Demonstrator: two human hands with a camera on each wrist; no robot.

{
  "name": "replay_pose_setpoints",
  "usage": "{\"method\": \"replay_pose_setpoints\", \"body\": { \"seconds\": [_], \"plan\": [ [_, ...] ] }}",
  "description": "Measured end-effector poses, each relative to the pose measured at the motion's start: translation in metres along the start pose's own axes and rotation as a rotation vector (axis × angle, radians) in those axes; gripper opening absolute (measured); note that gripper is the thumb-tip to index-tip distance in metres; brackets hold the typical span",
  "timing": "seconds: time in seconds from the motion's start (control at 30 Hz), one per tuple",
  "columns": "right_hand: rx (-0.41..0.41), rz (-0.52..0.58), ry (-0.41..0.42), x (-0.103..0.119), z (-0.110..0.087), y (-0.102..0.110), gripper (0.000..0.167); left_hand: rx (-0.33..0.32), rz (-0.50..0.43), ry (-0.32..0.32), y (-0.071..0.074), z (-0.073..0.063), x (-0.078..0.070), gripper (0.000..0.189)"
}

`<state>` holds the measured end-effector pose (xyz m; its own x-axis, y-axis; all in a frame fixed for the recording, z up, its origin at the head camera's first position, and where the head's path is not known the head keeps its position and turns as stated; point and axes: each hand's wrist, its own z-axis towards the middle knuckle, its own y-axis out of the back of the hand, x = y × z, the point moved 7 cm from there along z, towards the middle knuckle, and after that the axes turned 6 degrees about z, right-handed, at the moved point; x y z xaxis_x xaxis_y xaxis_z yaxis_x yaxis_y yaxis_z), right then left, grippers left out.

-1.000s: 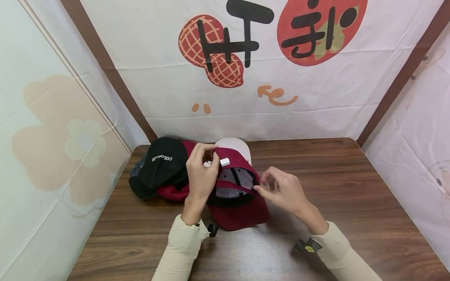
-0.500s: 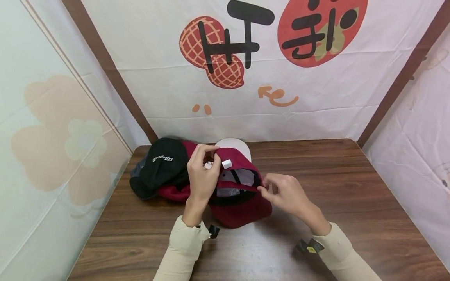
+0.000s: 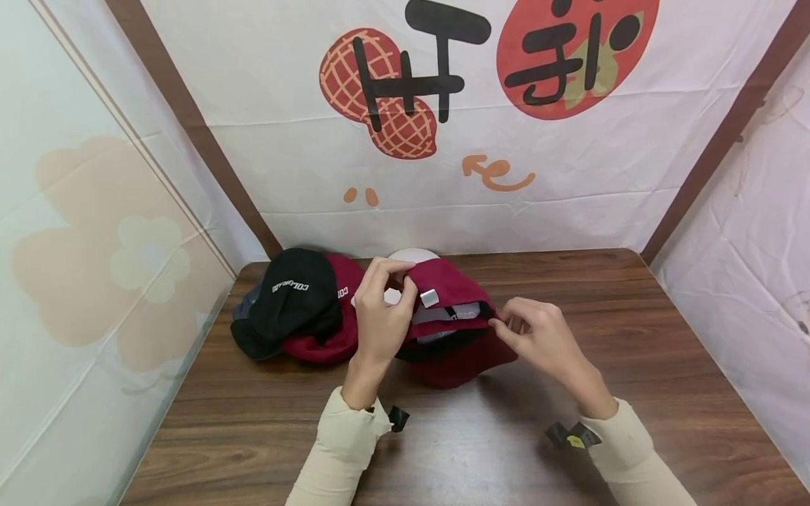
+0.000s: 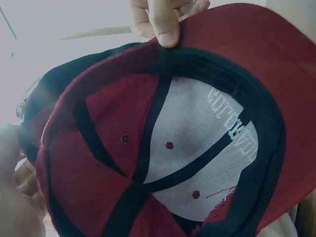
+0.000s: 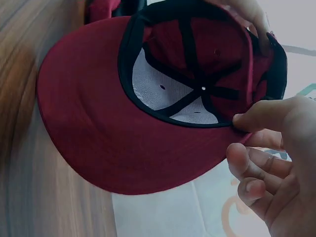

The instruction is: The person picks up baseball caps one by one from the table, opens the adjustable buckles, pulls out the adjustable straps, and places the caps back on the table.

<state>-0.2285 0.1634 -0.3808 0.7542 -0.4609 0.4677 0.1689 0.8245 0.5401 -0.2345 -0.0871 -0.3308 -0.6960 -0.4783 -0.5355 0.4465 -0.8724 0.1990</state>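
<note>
Between both hands a maroon baseball cap (image 3: 454,279) is held tilted, its inside facing me and its brim (image 5: 98,123) lowest. My left hand (image 3: 382,320) pinches the cap's left edge with thumb and fingertips. On the other side, my right hand (image 3: 544,341) pinches the rim near the brim, thumb inside. Dark seam tape and a grey panel (image 4: 177,113) line the crown in the left wrist view. A white tag (image 3: 429,299) sticks out at the back band. The brim's contact with the table cannot be judged.
Left of the hands lies a pile: a black cap (image 3: 304,302) with white lettering, another maroon cap (image 3: 335,348) and a bluish-grey one (image 3: 247,303). A white cap (image 3: 414,254) shows behind the held cap. The wooden table (image 3: 633,379) meets a printed cloth wall (image 3: 557,225) at the back.
Both hands have moved right with the maroon cap. Its brim has risen and tipped away, so less of the inside shows. Lettering on the maroon cap in the pile has come into view.
</note>
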Motion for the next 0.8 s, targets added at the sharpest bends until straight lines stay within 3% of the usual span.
{"method": "replay_pose_setpoints", "body": {
  "seconds": [0.37,0.8],
  "plan": [
    [-0.059,-0.048,0.000,-0.008,-0.001,0.021,0.025,0.021,-0.031,-0.062,-0.016,0.001,-0.015,0.025],
    [-0.135,-0.082,-0.032,-0.032,-0.003,0.042,0.025,0.105,-0.083,-0.086,-0.037,-0.005,-0.023,0.024]
  ]
}}
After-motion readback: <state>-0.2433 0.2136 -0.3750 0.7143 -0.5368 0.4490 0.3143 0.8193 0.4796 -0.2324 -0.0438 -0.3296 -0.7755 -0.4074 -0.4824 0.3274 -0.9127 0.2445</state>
